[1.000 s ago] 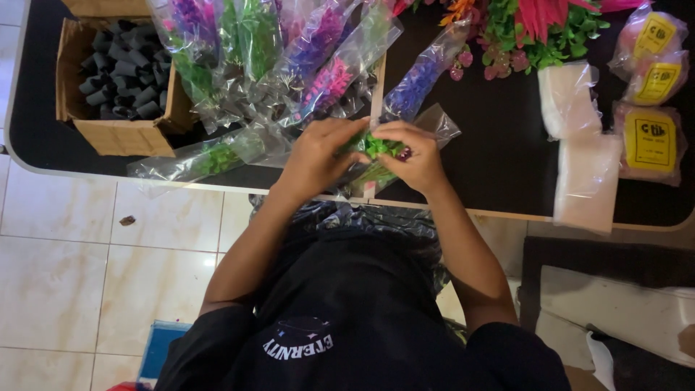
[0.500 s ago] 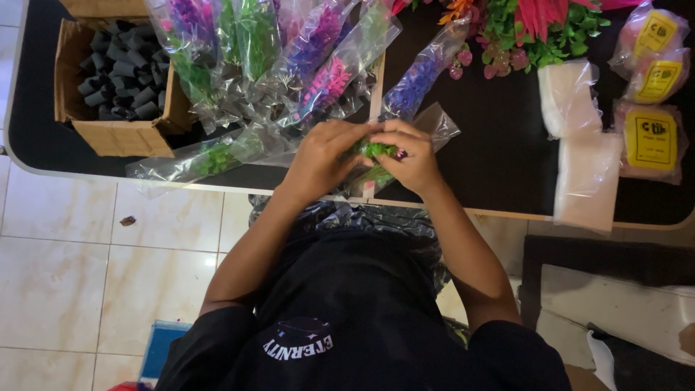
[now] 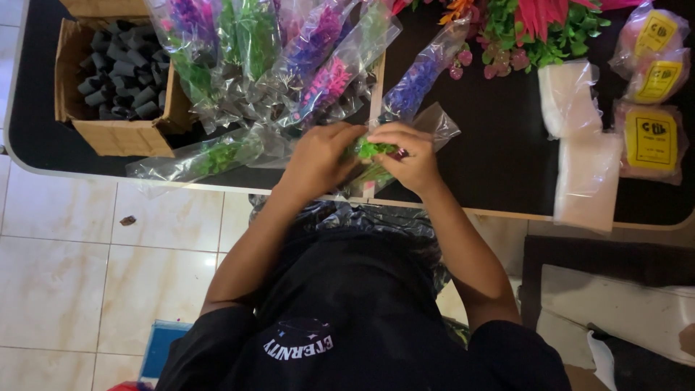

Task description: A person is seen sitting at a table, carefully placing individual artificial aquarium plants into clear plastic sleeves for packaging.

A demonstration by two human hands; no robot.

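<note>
our fingers meet at the middle of the frame, pinched around a small green plastic sprig (image 3: 371, 149). the left hand (image 3: 318, 161) curls over it from the left side of the picture, knuckles up, and the right hand (image 3: 411, 156) clenches it from the right, thumb and fingertips tight on the leaves. the sprig sits between both hands, just above the near edge of the black table (image 3: 499, 166), over a clear wrapper (image 3: 437, 119) that spreads out beneath it.

just beyond our hands, toward the upper middle, lies a fan of clear bags holding purple, pink and green fake plants (image 3: 289, 58). one more bag with green leaves (image 3: 203, 158) lies left of the left hand, along the table edge. in the upper left stands a cardboard box (image 3: 119, 134) filled with dark foam pieces (image 3: 123, 72). upper right we see loose bright flowers (image 3: 536, 29), white flat packets (image 3: 579, 145) and pink pouches with yellow labels (image 3: 651, 94) at the far right.
</note>
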